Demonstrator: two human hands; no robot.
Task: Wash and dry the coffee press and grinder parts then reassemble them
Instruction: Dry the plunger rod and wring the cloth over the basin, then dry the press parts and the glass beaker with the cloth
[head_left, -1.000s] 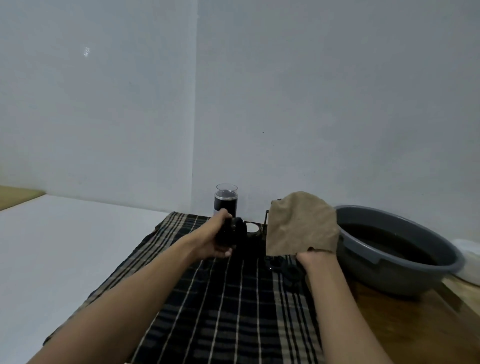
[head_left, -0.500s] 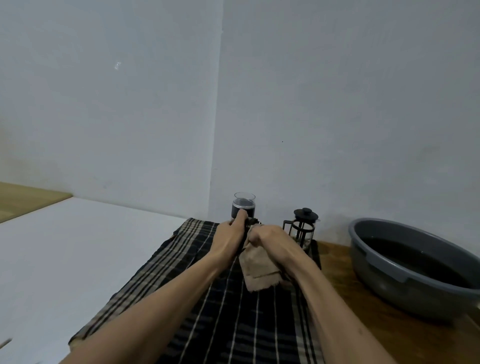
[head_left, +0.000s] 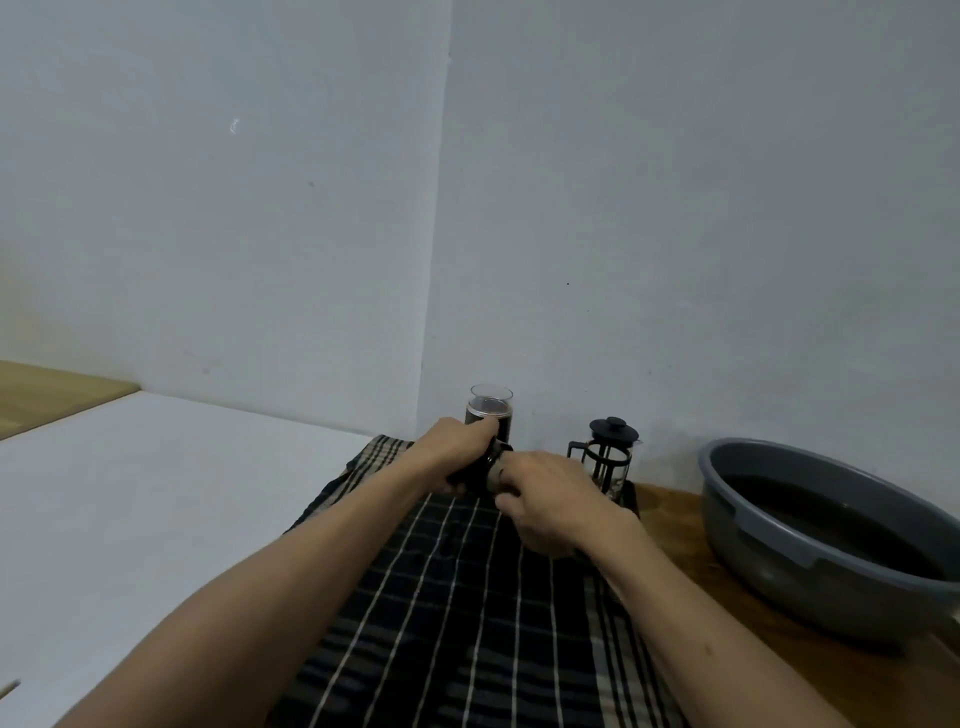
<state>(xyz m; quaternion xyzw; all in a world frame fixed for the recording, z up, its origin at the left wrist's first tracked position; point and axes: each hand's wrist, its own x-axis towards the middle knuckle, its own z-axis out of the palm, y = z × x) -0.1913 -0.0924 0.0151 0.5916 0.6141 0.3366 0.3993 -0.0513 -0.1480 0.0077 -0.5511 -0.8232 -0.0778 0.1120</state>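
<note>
Left hand (head_left: 457, 452) grips a black grinder part (head_left: 480, 470) above the plaid cloth (head_left: 467, 597); right hand (head_left: 550, 499), clenched around a brown rag (head_left: 553, 550), touches it; French press (head_left: 608, 457) stands just beyond.

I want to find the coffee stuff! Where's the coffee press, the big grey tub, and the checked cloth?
coffee press (head_left: 609, 457): head view, on its glass body.
grey tub (head_left: 727, 499): head view, on its near outer wall.
checked cloth (head_left: 457, 597): head view, on its middle, between the arms.
</note>
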